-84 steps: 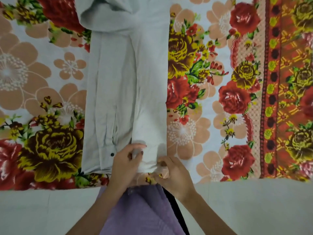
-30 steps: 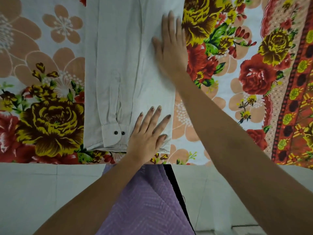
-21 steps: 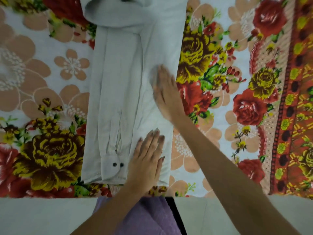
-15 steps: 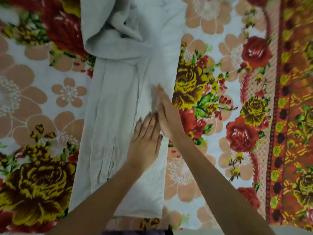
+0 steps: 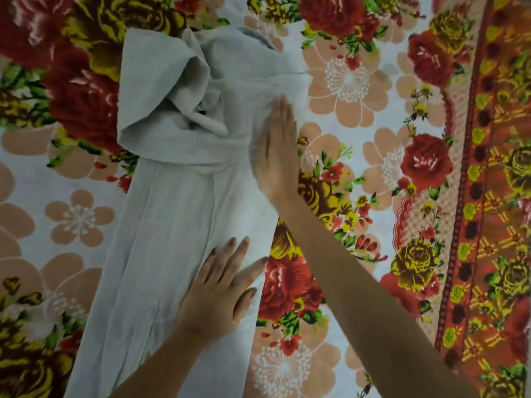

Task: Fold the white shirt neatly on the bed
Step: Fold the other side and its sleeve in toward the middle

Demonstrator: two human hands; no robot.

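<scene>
The white shirt (image 5: pixel 172 225) lies on the bed as a long narrow strip running away from me, its sides folded in. Its far end is bunched and rumpled around the collar. My left hand (image 5: pixel 218 294) rests flat on the shirt's near right part, fingers spread. My right hand (image 5: pixel 275 150) lies flat farther up along the shirt's right edge, fingers together and stretched out, slightly blurred. Neither hand holds any cloth.
The bed is covered by a floral bedspread (image 5: pixel 359 173) with red, yellow and peach flowers. A red patterned border band (image 5: pixel 488 196) runs along the right side. The shirt's near hem is out of view below.
My right hand has slid farther up the shirt's right edge toward the collar. My left hand has moved up from the hem. The view has shifted forward, so the bunched collar end now shows.
</scene>
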